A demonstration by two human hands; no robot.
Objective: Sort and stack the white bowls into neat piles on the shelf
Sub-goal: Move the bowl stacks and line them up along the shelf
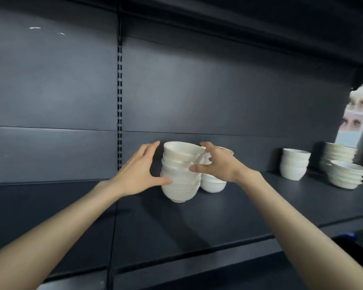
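Spanning the whole width of the view, a dark shelf is seen, backed by a dark panel that is split by a slotted upright; all the white bowls are stood on this one board. The tall stack is placed near the middle of the shelf, rims up and unevenly nested, the top bowl's rim tilted; a shorter stack is set just behind it to the right, though whether the two touch cannot be told, since the join is covered by a hand. Well apart to the right, a small stack is stood close to the panel; further right, by the edge of the view, a taller pile is set behind a low pile of wider, shallower bowls; a pale printed card is seen above them. The tall stack is bracketed by both hands; the left hand is held spread at its left side, fingers straight and reaching toward the top rim, the thumb laid on the lower bowls. The right hand is curled round the upper right side; its thumb is pressed on the front at mid-height and its fingers are hooked behind the top bowls, so that the stack is gripped.
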